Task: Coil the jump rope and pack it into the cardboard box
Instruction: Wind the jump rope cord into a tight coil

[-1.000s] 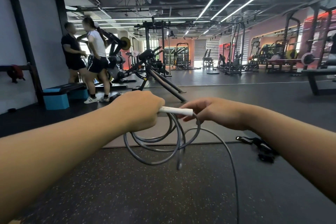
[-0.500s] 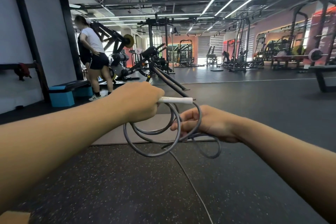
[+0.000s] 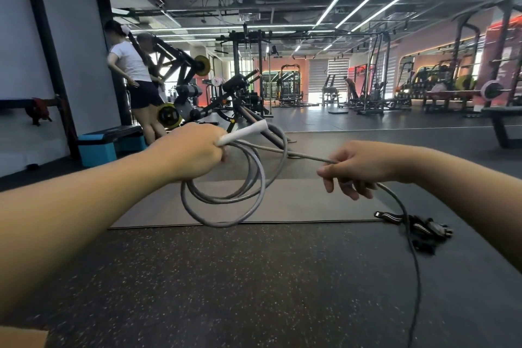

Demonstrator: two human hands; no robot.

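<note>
My left hand (image 3: 192, 152) is closed around the white handle (image 3: 244, 132) of a grey jump rope, and several loops of the rope (image 3: 226, 200) hang below that fist. From the fist a taut stretch of rope runs right to my right hand (image 3: 356, 168), which pinches it. Beyond my right hand the loose rope (image 3: 411, 237) drops to the floor and trails out of view at the bottom right. A tan corner of the cardboard box (image 3: 21, 337) shows at the bottom left edge.
A grey mat (image 3: 282, 203) lies on the speckled black rubber floor. Black straps or gloves (image 3: 418, 227) lie at the mat's right corner. Weight machines, a blue step platform (image 3: 110, 143) and two people stand at the back left.
My right hand has moved out to the right along the rope, pulling a stretch taut. The handle in my left hand has tilted upward. The camera view has shifted slightly.
</note>
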